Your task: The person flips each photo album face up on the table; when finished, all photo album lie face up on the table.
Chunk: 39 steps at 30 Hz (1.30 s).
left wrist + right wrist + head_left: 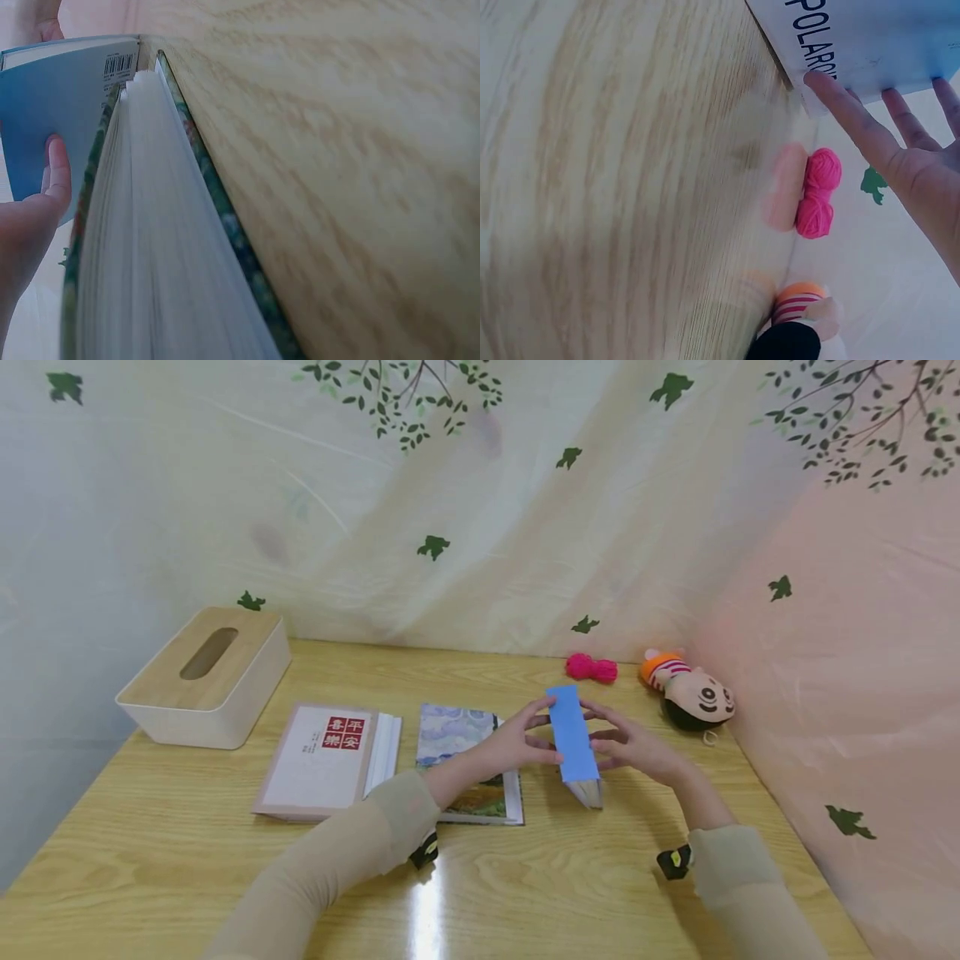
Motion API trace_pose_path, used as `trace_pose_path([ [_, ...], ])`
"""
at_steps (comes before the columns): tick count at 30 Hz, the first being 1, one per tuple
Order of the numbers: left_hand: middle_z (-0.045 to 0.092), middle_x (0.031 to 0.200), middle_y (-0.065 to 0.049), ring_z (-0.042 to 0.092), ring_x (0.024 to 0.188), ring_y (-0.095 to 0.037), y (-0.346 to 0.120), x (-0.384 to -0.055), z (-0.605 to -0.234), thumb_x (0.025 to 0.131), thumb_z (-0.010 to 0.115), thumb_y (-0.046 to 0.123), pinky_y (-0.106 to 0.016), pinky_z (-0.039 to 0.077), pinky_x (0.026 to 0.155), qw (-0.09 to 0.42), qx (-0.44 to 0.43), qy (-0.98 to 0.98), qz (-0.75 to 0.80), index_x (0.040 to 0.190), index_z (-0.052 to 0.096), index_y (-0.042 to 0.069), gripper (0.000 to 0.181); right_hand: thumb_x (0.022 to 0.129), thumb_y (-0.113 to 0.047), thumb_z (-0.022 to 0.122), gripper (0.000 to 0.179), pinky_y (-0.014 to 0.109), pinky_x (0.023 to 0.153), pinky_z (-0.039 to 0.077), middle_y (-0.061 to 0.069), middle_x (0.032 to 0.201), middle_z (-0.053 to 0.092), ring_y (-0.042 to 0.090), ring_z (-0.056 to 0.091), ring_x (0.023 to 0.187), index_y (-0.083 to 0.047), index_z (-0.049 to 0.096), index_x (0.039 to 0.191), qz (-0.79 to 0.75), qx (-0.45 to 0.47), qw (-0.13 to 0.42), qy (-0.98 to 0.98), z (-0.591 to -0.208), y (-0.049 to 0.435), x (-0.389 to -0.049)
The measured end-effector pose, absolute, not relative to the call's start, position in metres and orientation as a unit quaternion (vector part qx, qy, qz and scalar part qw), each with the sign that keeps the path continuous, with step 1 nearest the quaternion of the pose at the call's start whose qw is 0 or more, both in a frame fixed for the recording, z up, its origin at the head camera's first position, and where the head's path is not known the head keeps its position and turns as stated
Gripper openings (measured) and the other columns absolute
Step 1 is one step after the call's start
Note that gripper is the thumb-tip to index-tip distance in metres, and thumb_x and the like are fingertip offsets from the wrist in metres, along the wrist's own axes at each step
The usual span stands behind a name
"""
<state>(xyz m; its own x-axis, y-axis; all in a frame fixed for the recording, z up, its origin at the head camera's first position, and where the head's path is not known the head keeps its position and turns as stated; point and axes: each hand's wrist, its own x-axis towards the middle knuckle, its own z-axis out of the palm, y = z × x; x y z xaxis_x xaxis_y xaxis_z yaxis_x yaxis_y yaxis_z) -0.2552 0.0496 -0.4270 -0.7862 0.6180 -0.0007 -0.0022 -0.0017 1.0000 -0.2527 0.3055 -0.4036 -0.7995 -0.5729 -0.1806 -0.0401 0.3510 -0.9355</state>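
Note:
A blue book (574, 733) stands with its blue spine facing up and its pages (588, 792) downward. Against its left cover rest the spread fingertips of my left hand (516, 747). My right hand (643, 750) touches the opposite cover, fingers extended. The left wrist view shows a straight digit of the left hand (34, 225) flat against the blue cover (45, 105), near a barcode. Large lettering appears on the book's pale cover (855, 45) in the right wrist view, where the right hand's fingers (866, 135) are fairly straight. Whether the book bears on the table is unclear.
A painted-cover book (457, 727) lies beneath my left forearm. Left of it is a pale book with red characters (315, 764), then a tissue box (255, 681). Pink yarn (592, 668) and a doll (693, 693) sit at the back right, near the curtain (487, 593).

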Motion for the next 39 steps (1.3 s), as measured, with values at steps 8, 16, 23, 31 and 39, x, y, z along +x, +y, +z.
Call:
trace_pose_path([
  [8, 0.035, 0.148, -0.012, 0.057, 0.112, -0.026, 0.041, -0.261, -0.430, 0.083, 0.072, 0.009, -0.031, 0.053, 0.084, 0.213, 0.255, 0.702, 0.631, 0.149, 0.029, 0.021, 0.080, 0.094, -0.018, 0.058, 0.068, 0.048, 0.092, 0.049, 0.003, 0.155, 0.017, 0.045, 0.029, 0.133, -0.035, 0.021, 0.149, -0.474, -0.208, 0.239, 0.822, -0.409, 0.305, -0.253],
  [16, 0.043, 0.140, -0.008, 0.054, 0.112, -0.023, 0.036, -0.259, -0.429, 0.080, 0.076, 0.021, -0.028, 0.052, 0.082, 0.200, 0.282, 0.774, 0.531, 0.148, 0.031, 0.020, 0.081, 0.090, -0.027, 0.065, 0.074, 0.051, 0.091, 0.048, 0.014, 0.154, 0.017, 0.046, 0.033, 0.129, -0.027, 0.023, 0.150, -0.399, -0.215, 0.224, 0.863, -0.407, 0.306, -0.253],
  [23, 0.044, 0.141, -0.010, 0.052, 0.115, -0.026, 0.033, -0.259, -0.430, 0.077, 0.078, 0.031, -0.028, 0.049, 0.086, 0.142, 0.330, 0.825, 0.436, 0.147, 0.032, 0.015, 0.086, 0.087, -0.031, 0.068, 0.078, 0.053, 0.091, 0.046, 0.016, 0.154, 0.017, 0.046, 0.034, 0.126, -0.027, 0.024, 0.150, -0.369, -0.209, 0.224, 0.877, -0.409, 0.307, -0.252],
  [31, 0.049, 0.133, -0.015, 0.049, 0.117, -0.025, 0.032, -0.257, -0.434, 0.076, 0.077, 0.041, -0.033, 0.046, 0.092, 0.092, 0.370, 0.869, 0.314, 0.147, 0.032, 0.012, 0.089, 0.083, -0.035, 0.072, 0.083, 0.053, 0.088, 0.045, 0.020, 0.151, 0.019, 0.045, 0.038, 0.121, -0.024, 0.024, 0.150, -0.336, -0.204, 0.215, 0.894, -0.412, 0.308, -0.251],
  [39, 0.046, 0.138, -0.017, 0.044, 0.126, -0.029, 0.033, -0.252, -0.433, 0.075, 0.077, 0.043, -0.040, 0.042, 0.102, 0.090, 0.377, 0.884, 0.262, 0.149, 0.026, 0.012, 0.095, 0.083, -0.035, 0.072, 0.084, 0.063, 0.092, 0.039, 0.024, 0.150, 0.016, 0.048, 0.033, 0.124, -0.020, 0.025, 0.150, -0.320, -0.212, 0.204, 0.901, -0.415, 0.312, -0.252],
])
